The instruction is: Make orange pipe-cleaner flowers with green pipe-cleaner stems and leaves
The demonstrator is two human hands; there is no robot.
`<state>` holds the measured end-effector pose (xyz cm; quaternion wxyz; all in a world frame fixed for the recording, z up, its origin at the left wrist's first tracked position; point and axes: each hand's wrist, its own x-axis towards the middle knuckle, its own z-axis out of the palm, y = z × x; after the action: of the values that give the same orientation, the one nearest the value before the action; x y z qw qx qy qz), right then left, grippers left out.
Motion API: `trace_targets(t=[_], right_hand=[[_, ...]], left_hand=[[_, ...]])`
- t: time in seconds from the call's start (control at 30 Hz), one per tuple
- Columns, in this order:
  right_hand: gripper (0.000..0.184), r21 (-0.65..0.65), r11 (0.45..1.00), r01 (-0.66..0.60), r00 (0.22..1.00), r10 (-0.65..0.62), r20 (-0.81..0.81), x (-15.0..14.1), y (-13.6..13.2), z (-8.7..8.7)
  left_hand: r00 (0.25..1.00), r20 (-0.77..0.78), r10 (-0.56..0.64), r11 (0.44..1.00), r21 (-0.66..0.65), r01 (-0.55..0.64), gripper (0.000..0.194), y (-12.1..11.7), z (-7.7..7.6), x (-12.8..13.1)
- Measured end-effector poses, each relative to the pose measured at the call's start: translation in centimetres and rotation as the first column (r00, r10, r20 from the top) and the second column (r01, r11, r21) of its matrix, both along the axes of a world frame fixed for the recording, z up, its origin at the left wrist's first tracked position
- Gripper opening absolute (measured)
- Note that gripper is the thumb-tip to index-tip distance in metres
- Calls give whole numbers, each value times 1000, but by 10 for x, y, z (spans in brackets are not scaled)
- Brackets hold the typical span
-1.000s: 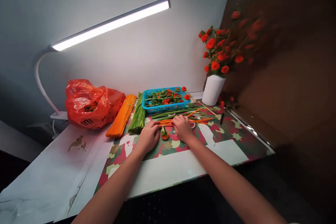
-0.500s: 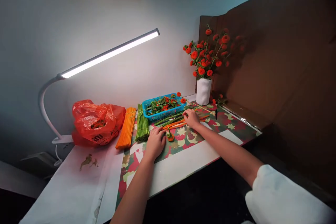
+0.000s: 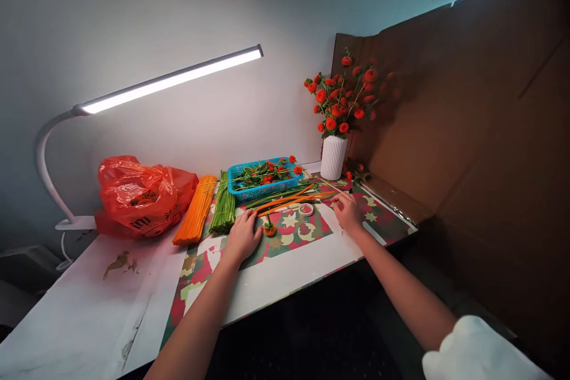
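Observation:
My left hand (image 3: 243, 238) lies on the patterned mat, fingers loosely stretched, their tips by the ends of orange and green fuzzy stems (image 3: 285, 203). Just right of it stands a small orange flower head with a green stem (image 3: 269, 228). A white ring, like a roll of tape (image 3: 306, 209), lies in the middle of the mat. My right hand (image 3: 348, 214) is at the right of the stems, fingers curled together in a pinch. A small black object (image 3: 350, 191) shows just beyond its fingers; whatever the fingertips hold is too small to tell.
A blue basket (image 3: 262, 191) of flowers stands at the back, beside green (image 3: 224, 208) and orange (image 3: 196, 211) stem bundles. Further left are a red plastic bag (image 3: 142, 202) and a lamp (image 3: 173, 80). A white vase (image 3: 333, 157) of orange flowers stands near the cardboard (image 3: 436, 119).
My right hand has moved right and nearer, from over the stems to beside the black object, uncovering the white ring. My left hand stays by the flower head. The view has shifted rightward.

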<state>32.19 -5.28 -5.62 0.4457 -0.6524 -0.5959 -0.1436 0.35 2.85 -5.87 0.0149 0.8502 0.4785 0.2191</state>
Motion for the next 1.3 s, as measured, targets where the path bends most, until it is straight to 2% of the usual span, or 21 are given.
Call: trace_targets(t=[0.13,0.27,0.33,0.5,0.83,0.93,1.03,1.07,1.2,1.3], right_hand=[[20,30,989,147,988,-145,-52,24,-6,-9],[16,-23,980,198,978,-199,-67,27,-2,-14],[13,-71,980,185,981,-189,-51,24,-1,-14],[27,-174,978,114,993,-116,-1,15,-6,-11],[28,-217,975,43,999,-40,19,16,-16,-10],[29,-209,977,50,999,-47,16,17,-7,-10],[30,-197,979,56,998,-58,-4,16,14,-7],[29,-195,979,60,998,-65,-18,17,23,-4],[30,-218,971,96,988,-119,-97,31,54,14],[30,-251,960,121,979,-158,-130,49,65,25]], left_hand=[[1000,-3,29,1000,-6,-29,47,2,0,0],[998,-6,63,998,3,-63,48,5,0,0],[997,-4,79,997,10,-79,46,6,0,0],[995,6,104,994,22,-104,28,9,1,-1],[983,64,174,978,106,-180,31,-7,11,5],[982,76,175,970,159,-185,31,-14,16,8],[988,51,148,967,203,-156,23,-17,20,7],[989,35,142,966,211,-147,16,-17,20,7],[987,-33,159,961,235,-147,25,-12,19,5],[984,-79,160,960,245,-136,27,-5,18,5]])
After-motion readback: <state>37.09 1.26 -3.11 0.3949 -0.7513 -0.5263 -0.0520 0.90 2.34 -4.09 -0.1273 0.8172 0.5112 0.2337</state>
